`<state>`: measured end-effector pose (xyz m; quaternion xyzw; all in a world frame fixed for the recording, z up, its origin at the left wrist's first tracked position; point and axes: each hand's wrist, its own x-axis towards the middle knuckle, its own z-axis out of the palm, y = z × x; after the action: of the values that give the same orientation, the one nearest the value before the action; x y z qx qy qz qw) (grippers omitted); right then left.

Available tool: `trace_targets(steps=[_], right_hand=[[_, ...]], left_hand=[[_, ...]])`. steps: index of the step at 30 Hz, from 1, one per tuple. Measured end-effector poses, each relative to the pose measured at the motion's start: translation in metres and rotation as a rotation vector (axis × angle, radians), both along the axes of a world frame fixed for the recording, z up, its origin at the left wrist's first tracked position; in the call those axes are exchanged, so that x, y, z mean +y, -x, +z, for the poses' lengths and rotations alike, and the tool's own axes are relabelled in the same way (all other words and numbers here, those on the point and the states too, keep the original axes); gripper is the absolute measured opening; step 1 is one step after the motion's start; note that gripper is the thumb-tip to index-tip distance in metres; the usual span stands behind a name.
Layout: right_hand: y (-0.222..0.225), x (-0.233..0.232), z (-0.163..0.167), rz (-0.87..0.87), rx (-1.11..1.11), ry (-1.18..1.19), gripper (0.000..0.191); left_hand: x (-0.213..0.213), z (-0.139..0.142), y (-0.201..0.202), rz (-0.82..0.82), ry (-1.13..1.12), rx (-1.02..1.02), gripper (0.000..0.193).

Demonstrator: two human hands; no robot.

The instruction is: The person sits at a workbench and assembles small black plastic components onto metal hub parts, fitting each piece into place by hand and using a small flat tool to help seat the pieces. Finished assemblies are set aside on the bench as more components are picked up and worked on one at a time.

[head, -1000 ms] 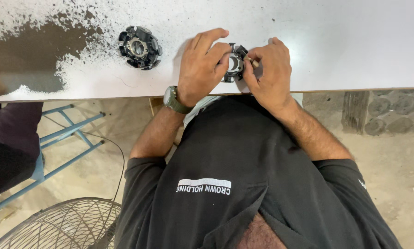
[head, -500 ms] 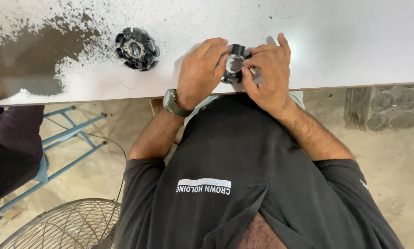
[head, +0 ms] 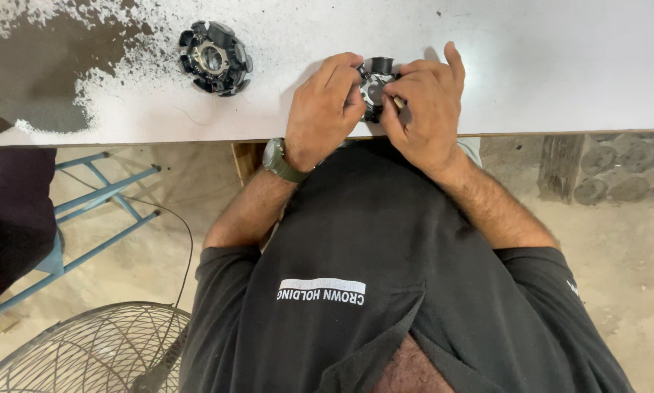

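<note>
A small black round part with a metal centre (head: pixel 375 81) sits at the near edge of the white table (head: pixel 560 65). Both my hands grip it. My left hand (head: pixel 321 109), with a green watch on its wrist, covers the part's left side. My right hand (head: pixel 422 109) covers its right side, with the forefinger raised. A thin brownish tip (head: pixel 398 103) shows between my right fingers; I cannot tell what it is. A second, similar black round part (head: pixel 214 49) lies alone on the table to the left.
The table's paint is worn dark at the far left (head: pixel 28 65). Under the table edge stand a blue metal frame (head: pixel 101 204) and a wire fan guard (head: pixel 87 356). A person in dark clothing (head: pixel 6 211) is at the left edge. A stone wall (head: pixel 618 175) is at the right.
My hands have stayed on the small black part and shifted their grip slightly; my right forefinger has lifted. The other part has not moved.
</note>
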<state>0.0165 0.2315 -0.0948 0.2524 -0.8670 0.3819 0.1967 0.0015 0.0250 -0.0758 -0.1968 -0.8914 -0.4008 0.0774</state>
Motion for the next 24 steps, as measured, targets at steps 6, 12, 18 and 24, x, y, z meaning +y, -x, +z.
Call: trace_targets(steps=[6, 12, 18, 24], right_hand=[[-0.001, -0.004, -0.005, 0.011, 0.036, -0.053, 0.029], [0.001, -0.007, -0.008, -0.032, 0.076, -0.131, 0.032], [0.005, 0.007, -0.003, -0.04, 0.002, -0.133, 0.028], [0.035, 0.066, -0.001, -0.173, -0.052, -0.154, 0.027]], left_hand=[[0.003, -0.009, -0.006, 0.03, -0.004, 0.024, 0.017], [0.006, -0.015, -0.008, 0.05, 0.01, 0.016, 0.016], [-0.029, 0.004, -0.012, 0.082, 0.157, 0.192, 0.035], [-0.14, 0.013, 0.012, 0.262, 0.471, 0.214, 0.102]])
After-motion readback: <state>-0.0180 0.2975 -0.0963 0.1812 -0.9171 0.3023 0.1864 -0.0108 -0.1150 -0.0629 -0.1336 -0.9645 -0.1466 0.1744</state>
